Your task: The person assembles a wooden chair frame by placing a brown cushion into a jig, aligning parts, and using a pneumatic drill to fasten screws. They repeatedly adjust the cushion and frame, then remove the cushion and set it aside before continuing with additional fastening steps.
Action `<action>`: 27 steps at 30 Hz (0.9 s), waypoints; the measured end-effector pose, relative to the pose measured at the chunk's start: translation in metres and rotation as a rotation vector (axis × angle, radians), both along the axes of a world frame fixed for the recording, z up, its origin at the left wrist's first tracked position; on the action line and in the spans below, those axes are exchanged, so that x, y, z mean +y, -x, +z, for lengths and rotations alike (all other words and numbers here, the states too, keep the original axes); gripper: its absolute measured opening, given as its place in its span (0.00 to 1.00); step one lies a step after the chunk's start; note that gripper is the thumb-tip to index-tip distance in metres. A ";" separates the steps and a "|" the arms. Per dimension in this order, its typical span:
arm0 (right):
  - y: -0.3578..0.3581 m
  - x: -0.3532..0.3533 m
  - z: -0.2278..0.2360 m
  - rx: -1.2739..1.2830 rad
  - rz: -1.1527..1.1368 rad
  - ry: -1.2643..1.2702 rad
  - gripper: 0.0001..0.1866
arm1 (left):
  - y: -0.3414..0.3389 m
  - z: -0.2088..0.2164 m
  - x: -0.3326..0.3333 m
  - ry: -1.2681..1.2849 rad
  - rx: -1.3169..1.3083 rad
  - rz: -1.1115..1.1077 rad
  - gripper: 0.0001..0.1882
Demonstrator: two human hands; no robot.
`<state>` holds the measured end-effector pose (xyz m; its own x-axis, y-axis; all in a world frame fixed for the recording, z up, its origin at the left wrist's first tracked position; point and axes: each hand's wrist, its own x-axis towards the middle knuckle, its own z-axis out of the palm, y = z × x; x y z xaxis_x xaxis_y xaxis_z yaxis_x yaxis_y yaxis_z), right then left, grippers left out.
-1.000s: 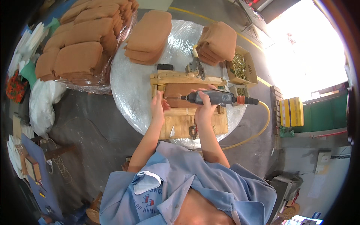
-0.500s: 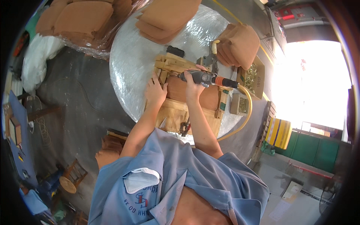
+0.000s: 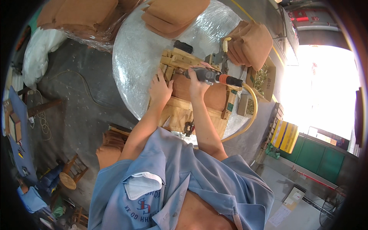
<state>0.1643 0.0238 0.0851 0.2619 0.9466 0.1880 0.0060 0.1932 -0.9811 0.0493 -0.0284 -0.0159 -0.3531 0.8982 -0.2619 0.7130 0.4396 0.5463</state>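
Note:
My right hand (image 3: 198, 85) is closed around a dark air screwdriver (image 3: 207, 75) with an orange collar and a yellow hose. The tool lies nearly level, its tip pointing left at the inner left side of a wooden jig (image 3: 180, 111). My left hand (image 3: 160, 90) rests on the jig's left rail, fingers spread and thumb apart. Inside the jig lies a brown padded panel (image 3: 211, 92), partly covered by my right hand and forearm. A dark toggle clamp (image 3: 189, 128) sits on the jig's near part. Whether the tip touches a screw cannot be made out.
The jig stands on a round table (image 3: 126, 73) wrapped in clear film. Brown panel stacks (image 3: 172, 15) (image 3: 251, 44) lie beyond it. At right are a carton of small metal fasteners (image 3: 268, 82) and a smaller box (image 3: 244, 105). The yellow hose (image 3: 253, 119) curves down beside the table.
The whole view has shifted a little, with the table and jig appearing slightly lower and to the right. Both hands and the screwdriver keep nearly the same place on the jig.

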 end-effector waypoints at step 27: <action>0.001 0.015 -0.006 -0.104 0.094 0.032 0.28 | 0.001 -0.007 -0.002 -0.049 -0.026 -0.001 0.50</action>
